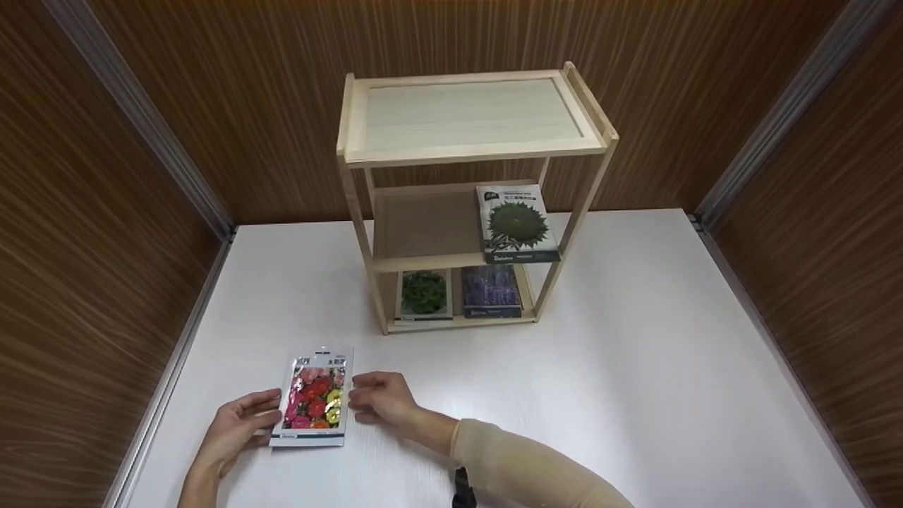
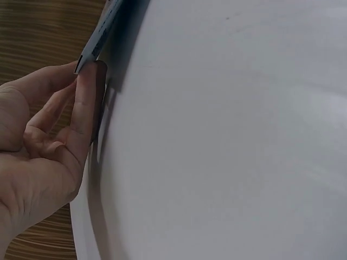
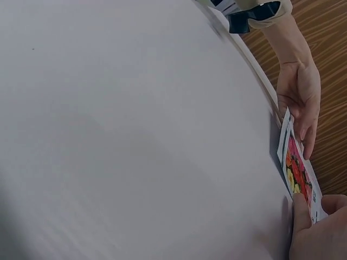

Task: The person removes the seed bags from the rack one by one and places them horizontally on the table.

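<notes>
A seed packet (image 1: 314,398) with red, pink and yellow flowers on its front is held slightly off the white table between both hands. My left hand (image 1: 236,430) pinches its left edge near the bottom, thumb on the front and fingers behind. At the opposite edge, my right hand (image 1: 386,398) holds the packet between thumb and fingers. In the left wrist view the packet (image 2: 97,40) appears nearly edge-on, tilted above the tabletop. The right wrist view catches the flower front of the packet (image 3: 297,168), with the right hand (image 3: 320,233) at its near end.
Behind the hands stands a three-tier wooden shelf (image 1: 469,152). A sunflower seed packet (image 1: 518,224) lies on its middle tier, at the right. The bottom tier carries a green-leaf packet (image 1: 425,293) and a purple-flower packet (image 1: 492,291). Wood-grain panels (image 1: 106,282) enclose the white table (image 1: 635,367).
</notes>
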Demonstrator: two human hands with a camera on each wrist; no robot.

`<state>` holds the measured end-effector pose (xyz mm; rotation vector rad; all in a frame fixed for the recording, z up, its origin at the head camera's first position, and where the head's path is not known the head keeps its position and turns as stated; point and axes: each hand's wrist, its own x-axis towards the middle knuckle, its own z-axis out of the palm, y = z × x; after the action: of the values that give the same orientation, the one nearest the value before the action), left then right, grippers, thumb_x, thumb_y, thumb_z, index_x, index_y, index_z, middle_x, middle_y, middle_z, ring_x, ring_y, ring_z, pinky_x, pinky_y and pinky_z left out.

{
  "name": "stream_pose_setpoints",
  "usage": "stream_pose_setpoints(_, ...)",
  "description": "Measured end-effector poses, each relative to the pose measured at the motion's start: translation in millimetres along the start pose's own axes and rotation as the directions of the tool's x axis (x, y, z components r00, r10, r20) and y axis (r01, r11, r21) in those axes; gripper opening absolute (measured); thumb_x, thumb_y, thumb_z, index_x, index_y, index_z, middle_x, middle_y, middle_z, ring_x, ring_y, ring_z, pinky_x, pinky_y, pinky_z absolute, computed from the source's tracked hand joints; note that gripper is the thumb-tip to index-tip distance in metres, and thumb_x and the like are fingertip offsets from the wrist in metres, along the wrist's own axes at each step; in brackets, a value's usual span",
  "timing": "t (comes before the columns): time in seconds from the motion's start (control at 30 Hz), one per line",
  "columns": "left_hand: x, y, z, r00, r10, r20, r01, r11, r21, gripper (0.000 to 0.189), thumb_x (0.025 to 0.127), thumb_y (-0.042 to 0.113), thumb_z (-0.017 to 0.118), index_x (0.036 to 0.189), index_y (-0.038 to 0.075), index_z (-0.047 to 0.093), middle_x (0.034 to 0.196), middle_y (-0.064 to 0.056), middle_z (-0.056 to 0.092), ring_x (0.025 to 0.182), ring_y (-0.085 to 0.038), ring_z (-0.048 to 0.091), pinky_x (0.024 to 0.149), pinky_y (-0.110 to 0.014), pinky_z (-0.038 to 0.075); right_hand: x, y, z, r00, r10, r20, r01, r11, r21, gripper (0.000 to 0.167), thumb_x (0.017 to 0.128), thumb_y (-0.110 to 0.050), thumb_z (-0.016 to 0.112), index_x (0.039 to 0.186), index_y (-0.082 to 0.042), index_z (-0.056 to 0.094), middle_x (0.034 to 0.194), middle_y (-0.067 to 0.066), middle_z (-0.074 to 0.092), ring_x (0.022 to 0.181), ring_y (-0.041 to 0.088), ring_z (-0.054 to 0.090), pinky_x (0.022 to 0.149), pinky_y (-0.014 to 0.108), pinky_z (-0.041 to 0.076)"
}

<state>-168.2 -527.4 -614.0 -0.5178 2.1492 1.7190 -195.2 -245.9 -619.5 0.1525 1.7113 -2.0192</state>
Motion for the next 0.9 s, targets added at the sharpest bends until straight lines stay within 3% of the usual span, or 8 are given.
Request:
stream_pose_setpoints(0.3, -3.2, 2.1, -2.3, 0.998, 0.008, -0.058, -0.004, 0.997, 0.072, 0.059, 0.1, 0.029, 0.075, 0.147, -0.001, 0.056, 0.119, -0.001, 0.076, 0.091, -0.01, 0.073, 0.069, -0.027, 0.066, -1.8, -4.8, -8.7, 1.0, 0.017, 0.001, -0.017, 1.0, 0.009, 0.039, 0.09, -0.004, 0.072, 0.129, 0.003, 0.068, 0.109, 0.013, 0.076, 0.09, 0.019, 0.078, 0.078, 0.034, 0.07)
stream_pose_setpoints(0.47, -4.8, 6.6, 0.2, 0.996, 0.022, -0.082, -0.017, 0.998, 0.062, 0.058, 0.101, 0.031, 0.073, 0.147, 0.0, 0.056, 0.118, -0.001, 0.077, 0.089, -0.011, 0.073, 0.068, -0.026, 0.065, -8.0, -11.7, -18.7, 1.0, 0.02, 0.007, -0.02, 1.0, 0.01, 0.041, 0.09, -0.009, 0.074, 0.129, 0.003, 0.068, 0.109, 0.017, 0.078, 0.089, 0.019, 0.079, 0.076, 0.034, 0.07)
stream_pose_setpoints(0.7, -14.2, 28.0, 19.5, 0.991, 0.069, -0.118, -0.057, 0.993, 0.101, 0.05, 0.105, 0.029, 0.066, 0.144, -0.001, 0.059, 0.128, -0.015, 0.073, 0.091, -0.015, 0.074, 0.074, -0.025, 0.066, -19.4, -28.9, -41.4, 1.0, -0.004, 0.017, 0.004, 1.0, 0.01, 0.043, 0.095, -0.014, 0.073, 0.133, 0.005, 0.066, 0.115, 0.02, 0.079, 0.088, 0.016, 0.079, 0.082, 0.035, 0.07)
stream_pose_setpoints(0.83, -18.6, 41.9, 35.0, 0.987, 0.092, -0.129, -0.084, 0.994, 0.062, 0.046, 0.106, 0.027, 0.065, 0.141, -0.002, 0.061, 0.131, -0.018, 0.072, 0.092, -0.017, 0.074, 0.077, -0.028, 0.068, -26.3, -40.3, -56.7, 0.999, -0.029, 0.014, 0.029, 0.999, 0.027, 0.044, 0.096, -0.015, 0.073, 0.133, 0.007, 0.065, 0.112, 0.016, 0.079, 0.084, 0.014, 0.078, 0.084, 0.036, 0.07)
stream_pose_setpoints(0.9, -20.3, 49.0, 43.2, 0.986, 0.097, -0.132, -0.096, 0.995, 0.017, 0.046, 0.105, 0.028, 0.066, 0.14, -0.003, 0.061, 0.122, -0.014, 0.076, 0.09, -0.017, 0.074, 0.076, -0.027, 0.068, -30.0, -46.4, -65.2, 0.999, -0.039, 0.015, 0.038, 0.998, 0.041, 0.045, 0.097, -0.017, 0.073, 0.134, 0.007, 0.064, 0.11, 0.012, 0.079, 0.085, 0.014, 0.078, 0.085, 0.036, 0.07)
